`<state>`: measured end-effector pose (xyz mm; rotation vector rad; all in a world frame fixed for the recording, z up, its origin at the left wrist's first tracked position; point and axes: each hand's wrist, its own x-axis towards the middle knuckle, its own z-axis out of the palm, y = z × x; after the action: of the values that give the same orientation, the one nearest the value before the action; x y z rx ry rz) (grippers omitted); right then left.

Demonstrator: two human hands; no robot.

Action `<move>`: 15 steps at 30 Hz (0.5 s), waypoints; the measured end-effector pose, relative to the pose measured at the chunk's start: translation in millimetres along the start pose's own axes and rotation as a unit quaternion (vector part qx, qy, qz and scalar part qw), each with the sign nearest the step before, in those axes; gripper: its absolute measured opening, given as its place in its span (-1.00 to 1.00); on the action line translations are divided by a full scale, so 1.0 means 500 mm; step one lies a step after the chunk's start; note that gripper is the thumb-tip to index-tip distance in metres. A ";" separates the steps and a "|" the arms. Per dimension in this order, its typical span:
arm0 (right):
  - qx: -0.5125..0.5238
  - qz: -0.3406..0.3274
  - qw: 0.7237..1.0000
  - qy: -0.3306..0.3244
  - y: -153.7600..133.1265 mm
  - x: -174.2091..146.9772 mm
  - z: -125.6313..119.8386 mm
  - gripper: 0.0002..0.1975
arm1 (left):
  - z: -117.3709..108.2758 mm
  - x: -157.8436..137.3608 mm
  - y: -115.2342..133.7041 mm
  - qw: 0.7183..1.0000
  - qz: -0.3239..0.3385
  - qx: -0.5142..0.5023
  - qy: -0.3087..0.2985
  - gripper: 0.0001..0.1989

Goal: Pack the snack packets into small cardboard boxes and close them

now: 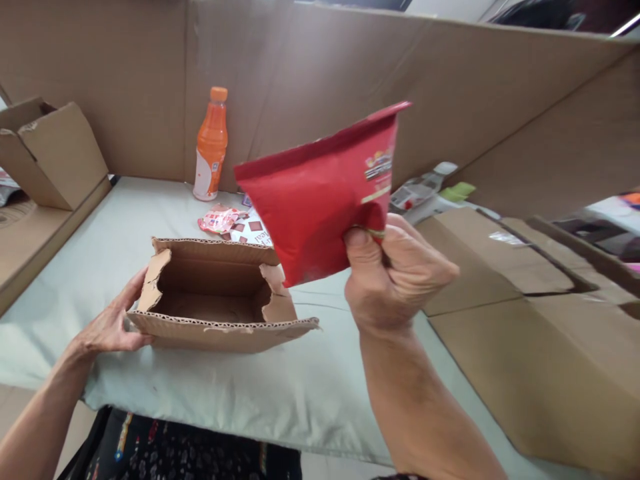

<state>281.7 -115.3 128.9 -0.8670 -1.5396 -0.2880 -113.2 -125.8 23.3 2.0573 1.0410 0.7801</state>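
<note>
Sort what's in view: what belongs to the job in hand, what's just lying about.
In the job:
- red packet, held in the right hand
- small open box, left hand gripping its side

Apparently just lying about:
- orange bottle
- pink packet
- clear bottle

From my distant post I view a table [320, 390] draped in pale green, its wrinkled folds hanging over the near edge. A tall brown cardboard back wall [310, 73], creased and softly lit, meets a right-hand panel [575, 133]. Light floor tiles [77, 433] show below; a bright strip [625, 25] gleams upper right.
</note>
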 end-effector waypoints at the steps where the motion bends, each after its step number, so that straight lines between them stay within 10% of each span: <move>1: -0.001 0.004 1.000 0.008 0.001 0.000 0.002 -0.71 | 0.000 0.000 0.001 1.000 0.000 -0.005 -0.003 0.21; 15: 0.080 0.056 0.978 -0.182 -0.011 -0.051 0.020 -0.82 | 0.003 -0.006 -0.005 0.999 -0.022 -0.030 -0.018 0.23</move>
<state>268.8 -121.5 104.8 -0.9075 -1.8160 0.0832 -114.7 -127.8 19.7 1.9838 1.0263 0.7405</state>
